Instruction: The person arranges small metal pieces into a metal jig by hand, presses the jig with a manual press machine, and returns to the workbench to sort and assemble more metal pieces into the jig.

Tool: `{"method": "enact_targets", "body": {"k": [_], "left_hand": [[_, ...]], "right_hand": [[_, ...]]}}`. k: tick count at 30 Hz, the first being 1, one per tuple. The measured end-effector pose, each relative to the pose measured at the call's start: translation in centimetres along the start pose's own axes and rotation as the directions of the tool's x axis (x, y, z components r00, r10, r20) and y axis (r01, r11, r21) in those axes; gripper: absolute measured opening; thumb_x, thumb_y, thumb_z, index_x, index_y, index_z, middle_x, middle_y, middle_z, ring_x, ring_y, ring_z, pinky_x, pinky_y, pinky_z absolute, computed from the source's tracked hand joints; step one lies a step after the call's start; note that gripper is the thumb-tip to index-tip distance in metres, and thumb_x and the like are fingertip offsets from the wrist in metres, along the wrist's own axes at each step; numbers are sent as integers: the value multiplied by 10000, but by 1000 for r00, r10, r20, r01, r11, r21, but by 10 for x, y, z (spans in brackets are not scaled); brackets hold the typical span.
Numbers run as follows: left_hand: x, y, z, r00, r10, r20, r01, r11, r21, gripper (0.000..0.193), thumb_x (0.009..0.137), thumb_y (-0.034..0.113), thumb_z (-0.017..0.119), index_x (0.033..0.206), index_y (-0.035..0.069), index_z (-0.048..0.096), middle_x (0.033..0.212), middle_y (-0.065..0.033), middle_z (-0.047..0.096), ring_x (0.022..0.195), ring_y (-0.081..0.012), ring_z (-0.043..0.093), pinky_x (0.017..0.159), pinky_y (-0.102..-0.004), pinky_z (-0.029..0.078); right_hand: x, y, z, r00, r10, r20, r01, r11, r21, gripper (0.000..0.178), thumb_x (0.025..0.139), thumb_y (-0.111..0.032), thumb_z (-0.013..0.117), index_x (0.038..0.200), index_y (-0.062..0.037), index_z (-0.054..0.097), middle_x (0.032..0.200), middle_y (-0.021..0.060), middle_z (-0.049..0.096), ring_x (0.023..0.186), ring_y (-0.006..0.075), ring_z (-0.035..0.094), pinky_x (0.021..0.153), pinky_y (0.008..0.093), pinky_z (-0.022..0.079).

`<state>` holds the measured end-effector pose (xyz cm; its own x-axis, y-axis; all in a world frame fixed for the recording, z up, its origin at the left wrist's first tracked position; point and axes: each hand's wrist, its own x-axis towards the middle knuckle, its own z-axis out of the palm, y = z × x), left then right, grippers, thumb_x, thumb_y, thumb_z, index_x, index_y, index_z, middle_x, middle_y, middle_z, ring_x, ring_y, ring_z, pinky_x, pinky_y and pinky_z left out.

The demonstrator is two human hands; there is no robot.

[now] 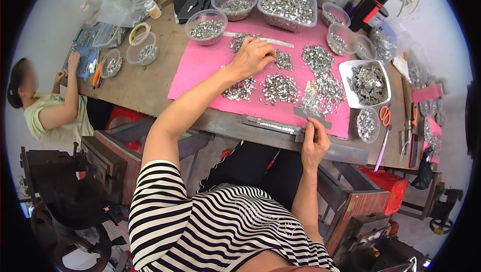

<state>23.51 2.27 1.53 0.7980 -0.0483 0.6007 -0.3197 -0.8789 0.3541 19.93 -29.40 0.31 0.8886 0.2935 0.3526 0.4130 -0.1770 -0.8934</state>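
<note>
My left hand (pixel 253 57) reaches across the pink mat (pixel 198 79), fingers bent and pressed together beside a small pile of silvery metal pieces (pixel 284 60). Whatever lies between its fingertips is too small to make out. At the table's front edge, my right hand (pixel 315 142) is closed on the right end of a narrow metal bar (pixel 270 124). A row of bright small pieces sits along that bar. Just beyond the right hand, thin silvery wire-like pieces (pixel 311 102) lie over a flat grey plate (pixel 320 121). More loose metal piles (pixel 280 88) are spread between both hands.
Clear tubs of metal pieces (pixel 288 24) line the back. To the right stand a white bowl (pixel 343 84), orange-handled scissors (pixel 385 116) and a purple-handled tool (pixel 382 152). A black and red flask (pixel 370 9) stands far right. Another person (pixel 55 106) works at the left.
</note>
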Motion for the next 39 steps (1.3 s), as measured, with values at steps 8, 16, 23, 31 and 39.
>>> {"method": "enact_targets", "body": {"k": [8,16,23,31,39], "left_hand": [[-18,123,-37,868,-399,295,489,586,-646,115,911,124,667,920,13,640,819,-108,665,844,-171,653,764,-333,514],[-68,167,-15,828,-282,485,466,-135,-874,187,969,79,679,1091,54,540,938,-3,631,891,-78,613,807,-243,503],[-81,165,-27,795,-209,570,487,-341,-804,135,947,84,704,998,71,580,896,-5,644,861,-93,619,816,-246,501],[-62,122,-72,876,-410,254,482,727,-488,146,904,120,701,1019,30,696,890,-69,704,864,-122,670,789,-312,534],[-61,-28,-39,866,-403,-297,470,859,203,131,889,157,669,934,44,718,891,-186,684,855,-394,647,778,-494,520]], "right_hand": [[0,-19,-5,999,-39,-1,39,998,-44,194,966,18,611,1152,23,668,1017,60,644,905,125,586,846,273,470],[1,-71,-5,959,-232,163,233,972,15,130,885,38,702,1013,19,695,977,125,665,880,220,644,790,312,507],[-2,-78,-7,940,-216,264,162,964,213,136,864,59,721,992,32,685,1004,111,665,882,179,621,774,287,498],[-3,-62,-13,945,-51,324,-12,982,191,63,916,15,687,953,41,644,881,76,687,793,134,653,744,266,525],[1,-45,-22,973,31,230,-77,978,193,55,996,-24,607,1028,15,587,918,66,670,830,128,642,786,270,523]]}}
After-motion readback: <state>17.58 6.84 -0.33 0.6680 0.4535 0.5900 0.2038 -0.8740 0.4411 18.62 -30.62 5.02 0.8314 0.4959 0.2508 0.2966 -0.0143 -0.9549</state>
